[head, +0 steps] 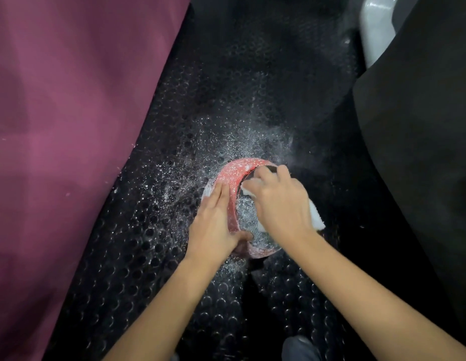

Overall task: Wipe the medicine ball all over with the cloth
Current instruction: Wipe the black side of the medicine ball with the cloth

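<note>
A red and grey textured medicine ball [237, 175] sits on the black studded floor mat, speckled with white dust. My left hand [213, 222] lies on the ball's left side, fingers straight along it, thumb around the near side. My right hand [278, 201] grips a white cloth [316, 217] and presses it against the ball's top right. Part of the cloth sticks out to the right of the hand; the rest is hidden under the palm.
White powder is scattered over the black studded mat [153, 230] around the ball. A purple fabric surface [65, 126] fills the left side. A black padded object [419, 126] stands at the right, with a white object [375, 24] behind it.
</note>
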`<state>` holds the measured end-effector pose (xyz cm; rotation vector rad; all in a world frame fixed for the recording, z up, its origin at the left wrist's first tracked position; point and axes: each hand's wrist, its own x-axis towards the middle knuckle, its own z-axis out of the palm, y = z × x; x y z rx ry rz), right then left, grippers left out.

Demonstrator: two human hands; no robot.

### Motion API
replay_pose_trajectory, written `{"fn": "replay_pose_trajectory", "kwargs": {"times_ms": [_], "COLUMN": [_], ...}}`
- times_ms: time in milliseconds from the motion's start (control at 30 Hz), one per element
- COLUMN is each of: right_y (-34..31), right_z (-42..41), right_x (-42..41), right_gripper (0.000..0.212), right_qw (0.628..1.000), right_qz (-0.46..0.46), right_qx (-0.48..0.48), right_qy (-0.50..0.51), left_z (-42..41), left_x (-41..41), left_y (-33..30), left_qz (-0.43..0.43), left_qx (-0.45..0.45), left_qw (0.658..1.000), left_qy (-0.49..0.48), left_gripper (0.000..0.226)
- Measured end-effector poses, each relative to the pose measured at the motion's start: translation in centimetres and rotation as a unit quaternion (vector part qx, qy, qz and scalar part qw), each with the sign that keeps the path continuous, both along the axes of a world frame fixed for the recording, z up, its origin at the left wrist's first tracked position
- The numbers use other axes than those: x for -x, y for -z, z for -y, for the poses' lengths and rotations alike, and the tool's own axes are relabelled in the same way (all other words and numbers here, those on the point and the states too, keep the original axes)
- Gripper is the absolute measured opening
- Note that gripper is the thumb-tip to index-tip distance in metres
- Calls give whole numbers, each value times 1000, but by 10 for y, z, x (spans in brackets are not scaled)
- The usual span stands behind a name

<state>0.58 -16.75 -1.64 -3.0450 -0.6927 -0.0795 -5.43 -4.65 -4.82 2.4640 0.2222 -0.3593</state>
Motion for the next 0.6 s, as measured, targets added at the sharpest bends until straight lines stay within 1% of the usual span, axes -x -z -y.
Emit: {"fn": "replay_pose_trajectory", "kwargs": {"times_ms": [67, 133, 167, 233, 300, 333, 400, 433, 500, 533, 567, 600], "right_y": [0, -3, -4, -4, -1, 1, -4, -4, 1, 5, 5, 4], "right_z": [5, 9, 8, 1, 2, 4, 3, 1, -7, -7, -5, -2], "right_x": [-10, -22, -20, -4, 1, -6, -19, -17, -3, 2, 1, -6], "right_gripper": [25, 26, 24, 19, 19, 20, 21, 20, 19, 20, 21, 21], "right_qw": [1000, 997, 997, 999, 1000, 1000, 999, 998, 1000, 1000, 999, 1000], "right_qz": [-1, -29, -23, -8, 14, 8, -5, -2, -3, 19, 29, 27], "right_qx": [4, 5, 6, 11, 9, 8, -2, -5, 5, 5, 8, 6], "right_qy": [9, 67, 76, 34, -14, -5, 52, 65, 24, -7, -18, 1], "left_z": [3, 5, 5, 4, 2, 2, 1, 0, -2, -4, -4, -3], "left_x": [2, 1, 0, -1, 2, 3, 2, 1, 0, 1, 2, 3], "left_y": [2, 3, 4, 5, 4, 3, 1, 0, -1, -2, -2, -2], "left_qz": [-7, -9, -9, -9, -13, -14, -17, -17, -14, -13, -13, -14], "left_qx": [-1, -4, -5, -4, -3, -1, 2, 3, 4, 5, 8, 12], "left_qw": [1000, 1000, 1000, 1000, 1000, 1000, 1000, 1000, 1000, 1000, 1000, 1000], "left_qy": [4, 7, 7, 5, 2, 3, 5, 2, -2, -3, -4, -5], "left_gripper": [121, 122, 122, 123, 123, 122, 122, 122, 121, 121, 120, 121]}}
